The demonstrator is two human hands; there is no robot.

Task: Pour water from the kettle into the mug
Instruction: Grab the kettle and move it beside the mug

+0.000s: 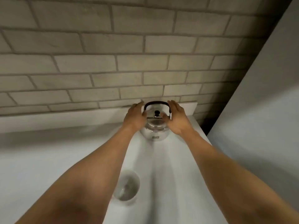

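A shiny steel kettle (155,130) with a black arched handle and a black lid knob stands upright on the white counter (169,167), close to the brick wall. My left hand (135,118) is at its left side and my right hand (177,118) at its right side, fingers spread, both beside the lid and handle; whether they touch the kettle I cannot tell. A white mug (127,187) stands nearer to me on the counter, partly hidden by my left forearm. Its inside looks shiny, perhaps with water in it.
A pale brick wall (113,62) runs behind the counter. A plain grey panel (267,110) rises at the right, next to the counter's right edge. The counter's raised back ledge (48,120) lies along the wall.
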